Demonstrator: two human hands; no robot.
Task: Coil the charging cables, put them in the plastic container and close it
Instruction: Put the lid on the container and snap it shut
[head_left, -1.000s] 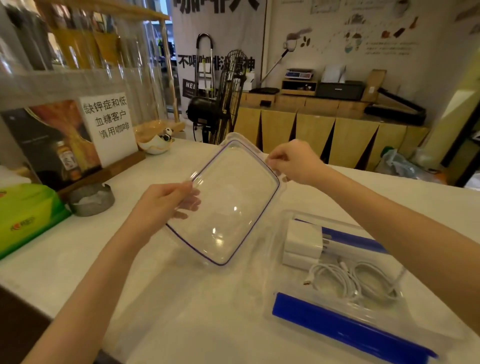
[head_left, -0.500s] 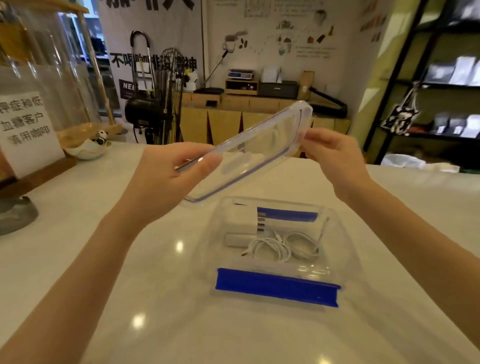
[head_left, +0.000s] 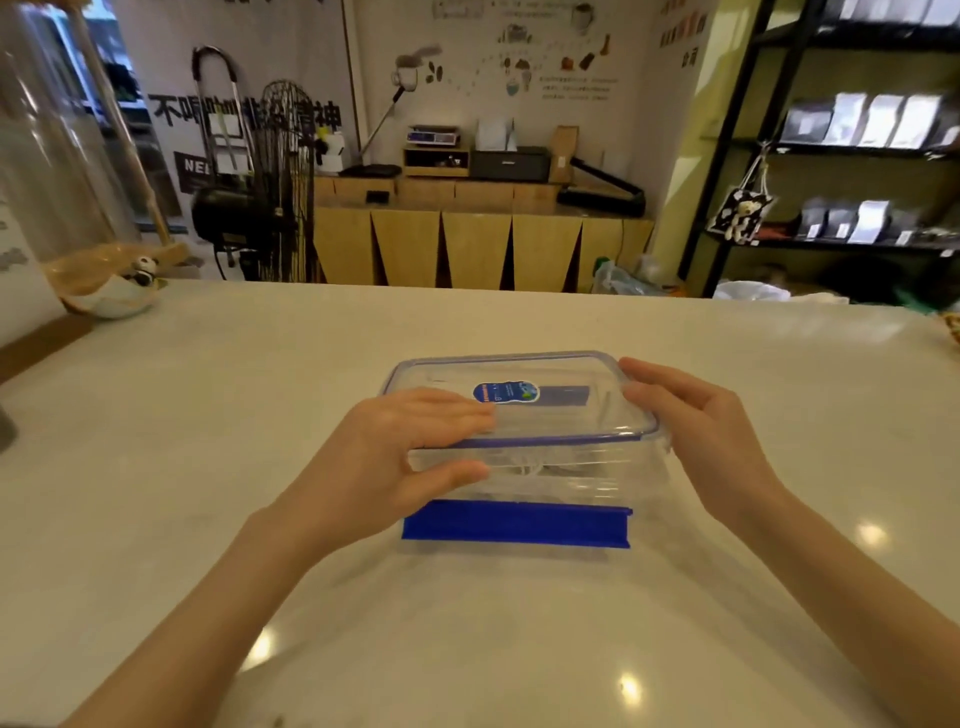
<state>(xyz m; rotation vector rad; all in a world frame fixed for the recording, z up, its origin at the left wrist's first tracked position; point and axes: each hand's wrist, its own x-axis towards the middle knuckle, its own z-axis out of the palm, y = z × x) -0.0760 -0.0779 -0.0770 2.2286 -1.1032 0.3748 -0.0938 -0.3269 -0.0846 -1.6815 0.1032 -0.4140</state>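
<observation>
A clear plastic container (head_left: 582, 480) stands on the white counter in front of me. Its clear lid (head_left: 566, 415), edged in blue and bearing a blue sticker, lies on top of it. My left hand (head_left: 410, 452) lies flat on the lid's left end, thumb against the container's front wall. My right hand (head_left: 701, 421) holds the lid's right edge. White coiled cables (head_left: 530, 467) show faintly through the front wall. A blue clip flap (head_left: 517, 527) hangs folded out at the container's near side.
A small bowl with a panda figure (head_left: 117, 291) sits at the counter's far left, beside a wooden stand (head_left: 41, 338). Behind the counter are a black fan (head_left: 254, 208), a wooden sideboard and dark shelves at the right.
Both hands carried the lid from the left, raised and tilted, down onto the container. The cables and charger are now under the lid.
</observation>
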